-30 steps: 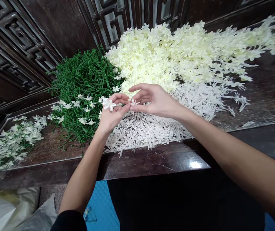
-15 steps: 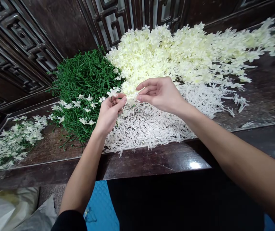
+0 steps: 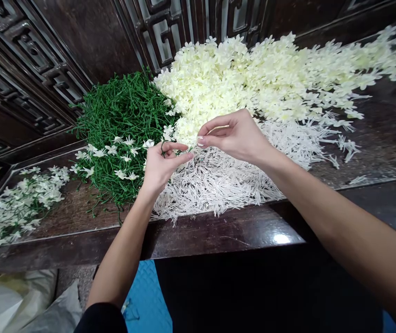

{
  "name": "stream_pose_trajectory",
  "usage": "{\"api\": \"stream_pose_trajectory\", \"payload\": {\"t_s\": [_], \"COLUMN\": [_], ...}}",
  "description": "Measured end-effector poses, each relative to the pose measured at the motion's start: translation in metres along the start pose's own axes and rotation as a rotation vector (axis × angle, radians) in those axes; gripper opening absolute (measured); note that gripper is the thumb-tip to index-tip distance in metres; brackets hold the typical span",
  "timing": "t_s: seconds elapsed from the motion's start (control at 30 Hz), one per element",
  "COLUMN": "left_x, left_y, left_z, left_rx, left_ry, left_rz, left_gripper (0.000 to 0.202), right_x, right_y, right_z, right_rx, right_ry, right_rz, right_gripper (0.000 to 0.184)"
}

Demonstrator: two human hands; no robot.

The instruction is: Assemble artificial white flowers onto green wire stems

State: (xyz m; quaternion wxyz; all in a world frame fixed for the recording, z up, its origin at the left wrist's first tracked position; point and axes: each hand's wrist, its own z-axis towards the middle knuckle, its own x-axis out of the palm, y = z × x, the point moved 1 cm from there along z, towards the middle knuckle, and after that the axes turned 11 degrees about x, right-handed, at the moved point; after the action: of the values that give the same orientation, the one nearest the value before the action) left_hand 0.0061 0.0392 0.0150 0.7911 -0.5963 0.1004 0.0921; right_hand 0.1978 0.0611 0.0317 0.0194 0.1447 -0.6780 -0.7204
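Observation:
My left hand point(image 3: 161, 164) is curled round a thin green stem point(image 3: 163, 147), pinched between thumb and fingers. My right hand point(image 3: 234, 136) hovers just right of it, thumb and forefinger pinched on something small I cannot make out. Both hands hang above a heap of white plastic stamens point(image 3: 219, 180) on the dark wooden table point(image 3: 219, 231). Behind them lies a large pile of cream flower petals point(image 3: 253, 78). A pile of green stems point(image 3: 121, 115) sits to the left.
Finished white flowers on green stems point(image 3: 14, 208) lie at the table's left end, with a few more point(image 3: 114, 152) on the green pile. Carved dark wood panels point(image 3: 27, 60) stand behind. White bags point(image 3: 17, 305) and a blue mat point(image 3: 145, 300) are on the floor below.
The white flower held in my left hand a second ago is gone from it; a green stem is there now. My right hand rose slightly and moved back toward the petal pile.

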Motion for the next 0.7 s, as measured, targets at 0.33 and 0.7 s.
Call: {"api": "stream_pose_trajectory", "payload": {"t_s": [0.33, 0.7], "left_x": [0.0006, -0.0001], "left_y": [-0.0057, -0.0037], "left_z": [0.0009, 0.0015], "left_rx": [0.154, 0.344], "left_ry": [0.032, 0.094], "left_rz": [0.167, 0.348], "left_gripper": [0.006, 0.003], "right_x": [0.0004, 0.004], "right_y": [-0.0009, -0.0028], "right_z": [-0.0009, -0.0027], "right_rx": [-0.053, -0.088], "right_ry": [0.052, 0.049], "right_rz": [-0.038, -0.085], "right_gripper": [0.013, 0.014]}}
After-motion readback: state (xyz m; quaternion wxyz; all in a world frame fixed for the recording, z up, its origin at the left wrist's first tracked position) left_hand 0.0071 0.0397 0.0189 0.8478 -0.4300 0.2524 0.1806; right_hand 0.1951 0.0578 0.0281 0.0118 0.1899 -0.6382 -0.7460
